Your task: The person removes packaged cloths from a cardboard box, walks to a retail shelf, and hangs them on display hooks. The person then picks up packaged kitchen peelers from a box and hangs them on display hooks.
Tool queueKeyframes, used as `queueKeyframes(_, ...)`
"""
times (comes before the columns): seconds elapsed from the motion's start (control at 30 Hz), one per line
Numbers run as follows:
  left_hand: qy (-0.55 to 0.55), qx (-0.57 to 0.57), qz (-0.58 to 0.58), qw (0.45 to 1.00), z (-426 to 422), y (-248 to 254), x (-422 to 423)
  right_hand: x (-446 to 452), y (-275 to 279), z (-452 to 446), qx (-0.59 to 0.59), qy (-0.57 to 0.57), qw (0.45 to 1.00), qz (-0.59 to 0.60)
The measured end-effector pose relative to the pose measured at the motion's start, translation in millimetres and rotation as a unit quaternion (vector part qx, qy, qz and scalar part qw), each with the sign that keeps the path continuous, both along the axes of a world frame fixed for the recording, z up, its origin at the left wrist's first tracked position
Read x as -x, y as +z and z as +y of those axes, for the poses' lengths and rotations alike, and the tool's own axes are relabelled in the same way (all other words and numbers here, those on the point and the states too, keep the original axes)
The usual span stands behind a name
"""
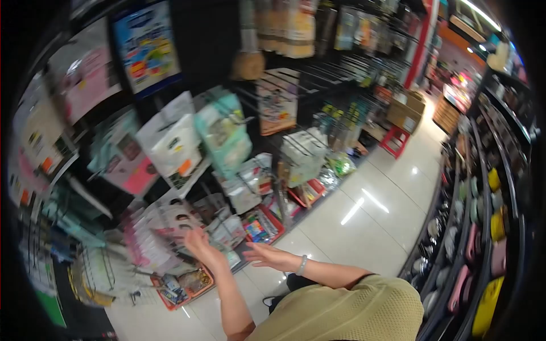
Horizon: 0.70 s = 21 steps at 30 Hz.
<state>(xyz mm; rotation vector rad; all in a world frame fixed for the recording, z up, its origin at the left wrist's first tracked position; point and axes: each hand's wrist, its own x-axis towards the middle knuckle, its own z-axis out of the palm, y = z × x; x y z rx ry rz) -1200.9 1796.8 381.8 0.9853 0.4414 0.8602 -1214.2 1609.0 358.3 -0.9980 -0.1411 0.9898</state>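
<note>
My left hand (200, 245) reaches up to the low row of hanging packets, its blurred fingers stretched out and apart. Just beyond the fingertips hangs a clear packet with pink and dark printing (176, 219); whether they touch it I cannot tell. White-and-pink packets (145, 241) hang to the left of that hand. My right hand (270, 257), below a bracelet-ringed wrist (302, 265), is held out flat with fingers spread and nothing in it. Near it, a red tray (274, 228) of small packaged goods stands low by the rack.
A dark rack holds several hanging bags, including a teal one (224, 133) and a white one (173, 145). Another red tray (211, 282) sits low at left. A red stool (394, 142) and cardboard box (406, 111) stand down the tiled aisle (364, 193). Shelves (483, 227) line the right.
</note>
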Motion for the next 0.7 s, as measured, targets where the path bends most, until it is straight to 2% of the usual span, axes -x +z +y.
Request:
queueKeyframes(0.07, -0.008, -0.176, 0.087, 0.980, -60.2, -20.9, 4.2, -1.0, 1.5, -14.8, -0.041, -0.007, 0.999, 0.007)
queueKeyframes(0.1, -0.016, -0.280, 0.129, 0.951, -83.5, -25.5, 8.1, 0.6, -1.0, -20.5, -0.039, 0.010, 0.999, -0.035)
queueKeyframes(0.17, -0.020, -0.476, 0.197, 0.857, -121.2, -30.5, 7.1, 0.1, -3.0, -35.9, -0.035, 0.049, 0.990, -0.127)
queueKeyframes(0.2, -0.033, -0.496, 0.203, 0.844, -133.4, -36.1, 3.5, 0.6, 1.9, -48.6, 0.041, 0.025, 0.989, -0.142)
queueKeyframes(0.27, -0.063, -0.539, 0.215, 0.812, -160.9, -45.3, -7.6, -8.5, -2.6, -80.6, 0.069, -0.003, 0.987, -0.142)
queueKeyframes(0.37, -0.083, -0.567, 0.143, 0.807, -225.3, -52.0, -32.8, -25.5, -25.6, -144.6, 0.094, -0.053, 0.980, -0.167)
queueKeyframes(0.4, -0.116, -0.602, 0.122, 0.780, -242.1, -69.4, -48.3, -32.6, -27.7, -171.3, 0.102, -0.070, 0.976, -0.180)
queueKeyframes(0.47, -0.173, -0.520, 0.121, 0.828, -292.2, -92.4, -77.8, -41.8, -19.7, -236.4, 0.087, -0.121, 0.978, -0.148)
queueKeyframes(0.53, -0.197, -0.475, 0.114, 0.850, -346.4, -83.6, -98.9, -43.6, -8.1, -304.2, 0.055, -0.159, 0.979, -0.113)
queueKeyframes(0.6, -0.223, -0.513, 0.121, 0.820, -374.3, -106.2, -122.7, -52.9, 5.0, -377.0, 0.011, -0.186, 0.979, -0.082)
queueKeyframes(0.63, -0.247, -0.540, 0.112, 0.797, -387.0, -113.2, -132.4, -57.4, 3.4, -407.1, 0.021, -0.213, 0.973, -0.086)
queueKeyframes(0.7, -0.257, -0.544, 0.116, 0.790, -416.3, -125.2, -148.0, -66.2, -0.3, -465.1, 0.048, -0.263, 0.959, -0.092)
